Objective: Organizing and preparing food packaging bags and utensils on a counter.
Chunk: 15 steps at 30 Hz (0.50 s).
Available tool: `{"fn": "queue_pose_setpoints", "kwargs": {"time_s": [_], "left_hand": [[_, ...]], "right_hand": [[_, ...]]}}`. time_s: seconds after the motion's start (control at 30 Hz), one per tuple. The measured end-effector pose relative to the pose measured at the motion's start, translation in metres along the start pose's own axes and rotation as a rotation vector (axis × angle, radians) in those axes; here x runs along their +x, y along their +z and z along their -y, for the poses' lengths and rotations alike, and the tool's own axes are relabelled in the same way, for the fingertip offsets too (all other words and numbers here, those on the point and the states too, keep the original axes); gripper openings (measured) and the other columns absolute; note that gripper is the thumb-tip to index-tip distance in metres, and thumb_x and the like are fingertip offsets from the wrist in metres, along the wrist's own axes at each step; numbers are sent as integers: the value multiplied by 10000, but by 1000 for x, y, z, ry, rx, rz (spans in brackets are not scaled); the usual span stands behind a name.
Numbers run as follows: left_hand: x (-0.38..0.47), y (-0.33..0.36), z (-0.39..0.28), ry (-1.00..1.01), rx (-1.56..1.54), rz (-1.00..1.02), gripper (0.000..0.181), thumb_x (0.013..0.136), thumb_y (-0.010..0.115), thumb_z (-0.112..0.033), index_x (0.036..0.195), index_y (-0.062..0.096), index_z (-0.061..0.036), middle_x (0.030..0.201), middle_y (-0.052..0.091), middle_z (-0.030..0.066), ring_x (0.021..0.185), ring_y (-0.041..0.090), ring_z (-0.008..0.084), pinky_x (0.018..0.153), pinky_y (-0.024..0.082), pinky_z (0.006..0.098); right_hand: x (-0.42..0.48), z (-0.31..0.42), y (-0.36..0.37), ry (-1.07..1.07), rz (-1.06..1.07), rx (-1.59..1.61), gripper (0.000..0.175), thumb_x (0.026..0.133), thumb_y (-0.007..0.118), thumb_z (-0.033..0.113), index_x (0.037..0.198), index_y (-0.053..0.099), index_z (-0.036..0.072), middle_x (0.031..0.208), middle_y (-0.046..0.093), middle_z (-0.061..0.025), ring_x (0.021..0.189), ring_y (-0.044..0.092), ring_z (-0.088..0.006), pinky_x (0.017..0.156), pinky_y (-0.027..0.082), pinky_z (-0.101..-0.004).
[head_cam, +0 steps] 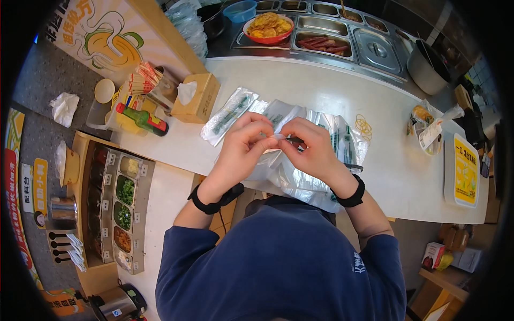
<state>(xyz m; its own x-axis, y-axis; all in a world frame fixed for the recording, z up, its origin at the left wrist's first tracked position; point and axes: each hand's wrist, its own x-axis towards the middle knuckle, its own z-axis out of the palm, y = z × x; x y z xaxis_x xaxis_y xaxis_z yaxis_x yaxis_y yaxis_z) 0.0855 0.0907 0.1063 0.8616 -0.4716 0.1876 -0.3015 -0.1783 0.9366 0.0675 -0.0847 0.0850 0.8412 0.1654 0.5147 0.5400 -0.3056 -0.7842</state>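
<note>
My left hand [249, 144] and my right hand [307, 146] meet in front of my chest, their fingertips pinching a bit of thin whitish plastic between them. A small dark piece shows at the right fingertips; I cannot tell what it is. Under and around both hands lie clear plastic bags [293, 176] with green print, hanging over the counter's near edge. A folded plastic bag [231, 114] lies left of them. Several yellow rubber bands [363, 127] rest on the white counter to the right of the bags.
A wooden tissue box [196, 98], a green bottle [142, 119] and a cup of wrapped chopsticks [160, 86] stand at left. Steel food pans [323, 26] line the back, beside a red-rimmed bowl [267, 39]. A bagged item [429, 130] and a lidded plastic box [461, 170] sit at right.
</note>
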Motion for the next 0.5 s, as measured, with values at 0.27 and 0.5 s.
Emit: {"fn": "queue_pose_setpoints", "kwargs": {"time_s": [0.27,0.5], "left_hand": [[-2,8,9,79,73,-133,22,862,532,3,866,525,23,996,517,71,735,548,67,638,457,189],[-3,8,9,-42,-13,-61,43,876,547,-47,861,537,-9,728,530,-26,640,489,15,523,353,168]], "right_hand": [[-2,-1,-6,-7,54,50,95,749,632,31,816,564,27,725,570,-79,621,582,-193,535,452,-272],[-1,-11,-7,-59,45,77,87,770,631,33,835,575,20,728,573,-91,611,588,-220,543,457,-288]]}}
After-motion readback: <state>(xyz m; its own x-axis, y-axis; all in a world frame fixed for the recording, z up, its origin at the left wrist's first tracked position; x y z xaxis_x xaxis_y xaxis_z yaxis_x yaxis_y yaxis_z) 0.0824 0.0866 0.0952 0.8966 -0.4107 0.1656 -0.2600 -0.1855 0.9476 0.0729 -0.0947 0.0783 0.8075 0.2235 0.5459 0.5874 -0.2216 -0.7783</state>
